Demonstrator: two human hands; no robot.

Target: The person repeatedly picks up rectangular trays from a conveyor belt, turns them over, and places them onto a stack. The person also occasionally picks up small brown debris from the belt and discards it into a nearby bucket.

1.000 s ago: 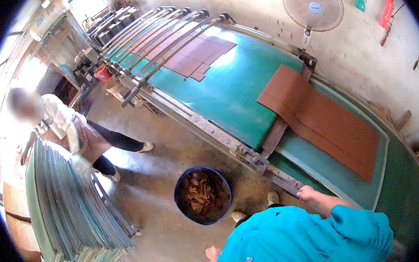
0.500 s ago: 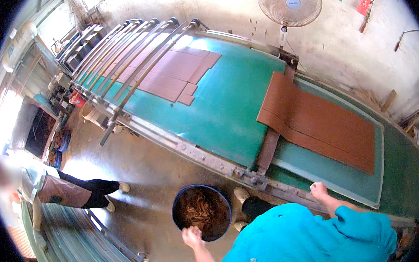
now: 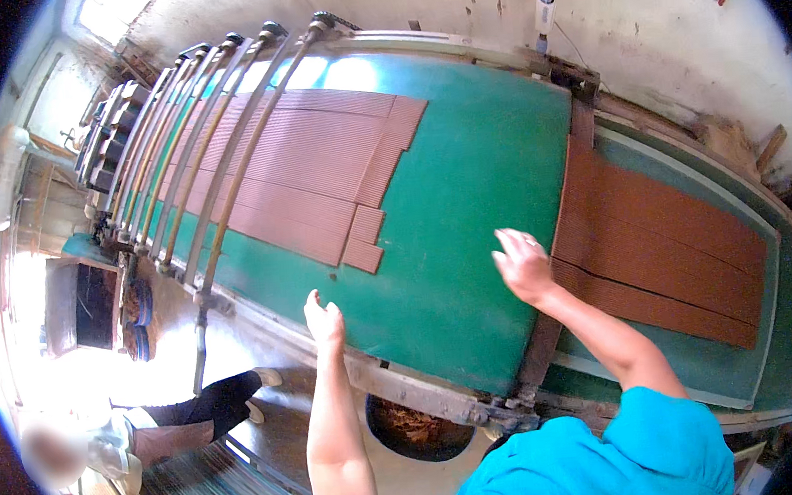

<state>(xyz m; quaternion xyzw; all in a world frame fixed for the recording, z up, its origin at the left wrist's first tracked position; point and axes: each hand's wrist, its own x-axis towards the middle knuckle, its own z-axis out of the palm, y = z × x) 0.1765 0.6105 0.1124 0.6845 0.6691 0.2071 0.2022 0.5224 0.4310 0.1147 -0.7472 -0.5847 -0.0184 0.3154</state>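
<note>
The green belt (image 3: 468,214) has a smooth, matt surface — it looks like rubber or coated cloth. The brown sheets (image 3: 316,175) on it are matt and finely ribbed along their length; the brown sheets at right (image 3: 666,245) look the same. The curved rods (image 3: 220,140) are metal, dull and partly rusted. The frame edge (image 3: 407,386) is worn, grimy metal. The wall (image 3: 678,48) — rough, stained plaster.
</note>
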